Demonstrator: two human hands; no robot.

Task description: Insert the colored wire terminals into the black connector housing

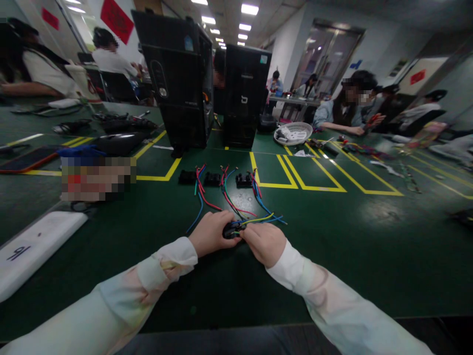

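Between my hands is a small black part (232, 230) with blue, yellow and green wires (264, 218) trailing to the right. My left hand (212, 231) is closed around its left side. My right hand (265, 241) pinches at the part's right end, where the wires come out; the fingertips seem to be on a wire, though the exact grip is small and partly hidden. Just beyond lie three similar black parts in a row: a left one (187, 177), a middle one (212, 179) and a right one (244, 181), with red, blue and green wires beside them.
Two black computer towers, one (177, 79) left and one (246, 93) right, stand at the back. A white basket (305, 133) sits right of them. On the left lie a long white case (44, 241) and dark tools. A person (336, 111) sits across the green table (332, 256).
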